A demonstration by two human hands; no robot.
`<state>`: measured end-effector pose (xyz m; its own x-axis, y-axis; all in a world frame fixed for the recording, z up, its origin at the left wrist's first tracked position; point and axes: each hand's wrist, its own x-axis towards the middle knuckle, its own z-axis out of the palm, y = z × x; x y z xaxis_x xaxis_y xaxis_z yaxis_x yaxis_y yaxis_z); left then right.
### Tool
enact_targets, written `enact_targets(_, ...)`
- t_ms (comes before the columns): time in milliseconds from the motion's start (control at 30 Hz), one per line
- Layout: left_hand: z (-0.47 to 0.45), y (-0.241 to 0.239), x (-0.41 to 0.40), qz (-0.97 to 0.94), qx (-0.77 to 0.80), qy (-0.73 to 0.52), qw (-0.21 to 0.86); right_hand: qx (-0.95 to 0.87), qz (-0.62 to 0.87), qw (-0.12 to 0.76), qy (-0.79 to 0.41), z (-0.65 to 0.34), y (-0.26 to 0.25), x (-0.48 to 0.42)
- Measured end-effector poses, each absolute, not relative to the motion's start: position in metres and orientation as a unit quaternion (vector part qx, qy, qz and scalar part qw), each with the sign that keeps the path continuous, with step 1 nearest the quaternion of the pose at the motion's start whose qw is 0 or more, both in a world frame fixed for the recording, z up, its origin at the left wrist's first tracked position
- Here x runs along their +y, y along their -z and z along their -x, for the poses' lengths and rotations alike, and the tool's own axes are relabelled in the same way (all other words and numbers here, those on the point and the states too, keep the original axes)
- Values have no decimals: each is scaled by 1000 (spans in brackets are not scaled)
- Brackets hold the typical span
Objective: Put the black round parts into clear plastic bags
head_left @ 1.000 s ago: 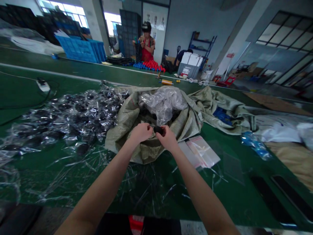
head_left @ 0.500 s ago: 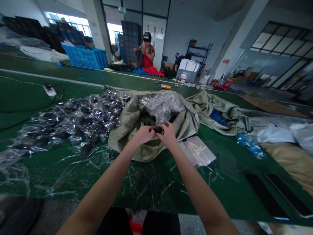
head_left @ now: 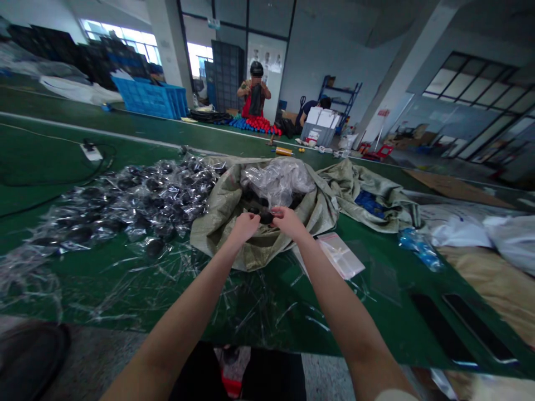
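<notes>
Over the near rim of an open olive woven sack [head_left: 213, 223], my left hand [head_left: 246, 226] and my right hand [head_left: 289, 223] face each other. A small round black piece [head_left: 266, 218] sits between them, and the fingers of both hands are closed on its two sides. Its exact kind is too small to make out. Inside the sack, right behind my fingers, lie more dark pieces and a bunched clear plastic bag [head_left: 278, 181]. To the left spreads a heap of black pieces in clear plastic wrappers [head_left: 154, 195].
Flat clear bags [head_left: 340, 255] lie right of the sack. A second sack [head_left: 346, 186] holds something blue. Two dark flat panels [head_left: 443, 328] rest at the right front. Plastic strips litter the near green table [head_left: 292, 340]. A co-worker [head_left: 254, 94] stands across the table.
My hands have drawn slightly apart, showing more of the black piece between them. The view has shifted a little. The co-worker opposite has raised a dark cloth-like item.
</notes>
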<state>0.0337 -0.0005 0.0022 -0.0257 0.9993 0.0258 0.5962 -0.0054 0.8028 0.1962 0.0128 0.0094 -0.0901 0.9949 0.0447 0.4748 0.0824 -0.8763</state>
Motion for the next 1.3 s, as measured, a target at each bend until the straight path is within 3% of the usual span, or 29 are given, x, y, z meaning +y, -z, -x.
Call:
enact_targets(333,-33,-10,-8,-624,635,-336,307,-665,606,374,-224,-191,-21,6)
enact_targets(567,-31,-23,-5,-613,660,-328,285,-725,609,319,20,-179,-51,-3)
enact_targets(667,-32,-28,-3,-615,659,-332,278,-739,595,310,63,-173,-59,-6)
enact_targets(1300,-41,-23,-3,-589,664,-368,278,-742,584,329,22,-171,-68,7)
